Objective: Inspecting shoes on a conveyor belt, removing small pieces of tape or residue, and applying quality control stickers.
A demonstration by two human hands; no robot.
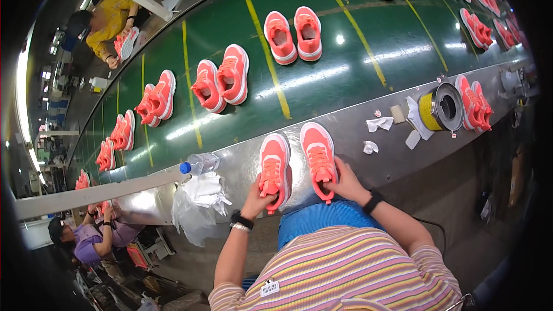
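Note:
Two coral-pink sneakers with white soles stand side by side on the metal ledge in front of me, toes pointing away. My left hand (257,198) is closed round the heel of the left sneaker (273,164). The right sneaker (318,152) is gripped at its heel by my right hand (347,184), with fingers at the opening. Laces are in place on both shoes. Beyond them, on the green conveyor belt (224,23), lies another pair, a sneaker (280,37) and its mate (308,33).
Several more pairs sit along the belt. The ledge bears a round tin (446,107), paper scraps (380,124), a sneaker pair (473,103), a plastic bottle (200,164) and a plastic bag (196,213). One co-worker (106,29) holds a shoe across the belt; another (95,242) works at left.

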